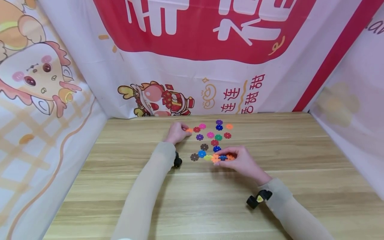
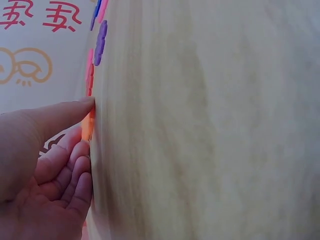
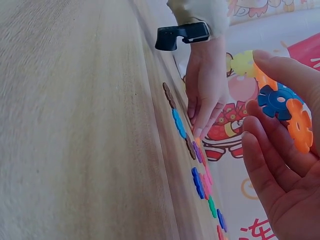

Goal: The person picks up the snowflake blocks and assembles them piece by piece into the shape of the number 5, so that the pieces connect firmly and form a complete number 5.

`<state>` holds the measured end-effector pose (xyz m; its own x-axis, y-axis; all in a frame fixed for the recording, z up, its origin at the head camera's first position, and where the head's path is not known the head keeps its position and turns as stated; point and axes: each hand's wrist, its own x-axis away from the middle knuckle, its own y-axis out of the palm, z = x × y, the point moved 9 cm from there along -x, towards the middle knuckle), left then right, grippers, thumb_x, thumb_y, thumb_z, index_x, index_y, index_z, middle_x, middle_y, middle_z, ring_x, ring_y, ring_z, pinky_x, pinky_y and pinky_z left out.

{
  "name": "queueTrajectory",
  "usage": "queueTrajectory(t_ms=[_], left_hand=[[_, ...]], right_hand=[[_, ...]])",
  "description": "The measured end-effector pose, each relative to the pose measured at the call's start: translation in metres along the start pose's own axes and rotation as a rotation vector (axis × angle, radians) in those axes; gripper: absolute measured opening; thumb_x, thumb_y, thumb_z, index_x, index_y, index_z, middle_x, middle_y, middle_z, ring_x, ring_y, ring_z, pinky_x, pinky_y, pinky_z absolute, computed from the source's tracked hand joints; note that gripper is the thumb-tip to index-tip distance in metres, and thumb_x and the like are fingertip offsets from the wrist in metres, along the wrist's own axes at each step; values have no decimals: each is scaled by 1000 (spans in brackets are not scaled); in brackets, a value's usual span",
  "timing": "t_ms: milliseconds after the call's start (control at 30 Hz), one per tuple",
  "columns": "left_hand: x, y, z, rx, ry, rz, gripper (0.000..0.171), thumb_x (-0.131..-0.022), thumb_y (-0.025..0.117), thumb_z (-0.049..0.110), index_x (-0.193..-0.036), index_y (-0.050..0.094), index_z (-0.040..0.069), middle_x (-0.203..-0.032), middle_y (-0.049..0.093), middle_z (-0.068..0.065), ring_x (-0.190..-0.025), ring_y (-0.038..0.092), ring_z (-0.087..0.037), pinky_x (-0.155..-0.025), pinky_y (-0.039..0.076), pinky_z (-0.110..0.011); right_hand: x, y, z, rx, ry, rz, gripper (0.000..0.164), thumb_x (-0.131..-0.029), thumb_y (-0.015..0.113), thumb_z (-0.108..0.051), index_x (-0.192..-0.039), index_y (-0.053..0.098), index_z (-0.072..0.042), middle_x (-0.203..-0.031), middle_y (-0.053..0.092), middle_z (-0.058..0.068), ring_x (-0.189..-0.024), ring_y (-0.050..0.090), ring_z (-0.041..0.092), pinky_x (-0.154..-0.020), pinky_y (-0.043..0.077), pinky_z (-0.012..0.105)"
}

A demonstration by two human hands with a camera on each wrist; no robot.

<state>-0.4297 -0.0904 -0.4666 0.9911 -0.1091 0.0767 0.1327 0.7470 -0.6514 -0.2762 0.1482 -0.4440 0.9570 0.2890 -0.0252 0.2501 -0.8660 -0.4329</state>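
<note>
My right hand (image 1: 243, 162) pinches a short chain of interlocked plastic snowflake discs (image 3: 276, 101), made of yellow, orange, blue and orange pieces. In the right wrist view the chain is held up above the wooden table, thumb over the orange piece beside the yellow one. Farther off, my left hand (image 1: 176, 133) has its thumb and fingertips on a single orange snowflake disc (image 2: 87, 126) at the tabletop. Right beside that disc lies a red disc (image 1: 196, 129), with a pink disc (image 1: 202, 126) just past it.
Several loose discs lie flat between and beyond the hands, among them a green disc (image 1: 218, 137), a purple disc (image 1: 199, 137), a light blue disc (image 1: 202, 154) and a brown disc (image 1: 194, 157). Printed cloth (image 1: 192, 73) hangs behind the wooden table (image 1: 192, 206) and along both sides.
</note>
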Motion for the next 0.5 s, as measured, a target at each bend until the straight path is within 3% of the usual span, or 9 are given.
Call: queueTrajectory(t_ms=[100,267,500], left_hand=[[1,-1,-2,25,-1,12,27,-89,81,12,-111,71,2,-106,66,-11,-94,62,-25,-86,52,-37],[4,-3,-2,74,50,24,25,-88,81,8,-109,70,2,-101,67,-11,-92,64,-24,-83,53,-36],[15,-3,-7,150,91,-10,22,-91,79,13,-110,73,5,-102,70,-8,-93,65,-22,-84,54,-35]], right_hand=[[0,0,0,-3,3,-3,41,-76,90,-43,-111,79,-24,-112,71,-3,-107,62,20,-96,48,46],[0,0,0,-5,12,-5,42,-76,90,-44,-111,79,-24,-114,71,-4,-108,61,20,-97,48,46],[0,0,0,-28,19,-9,42,-76,90,-42,-111,79,-23,-113,71,-2,-105,62,23,-93,50,45]])
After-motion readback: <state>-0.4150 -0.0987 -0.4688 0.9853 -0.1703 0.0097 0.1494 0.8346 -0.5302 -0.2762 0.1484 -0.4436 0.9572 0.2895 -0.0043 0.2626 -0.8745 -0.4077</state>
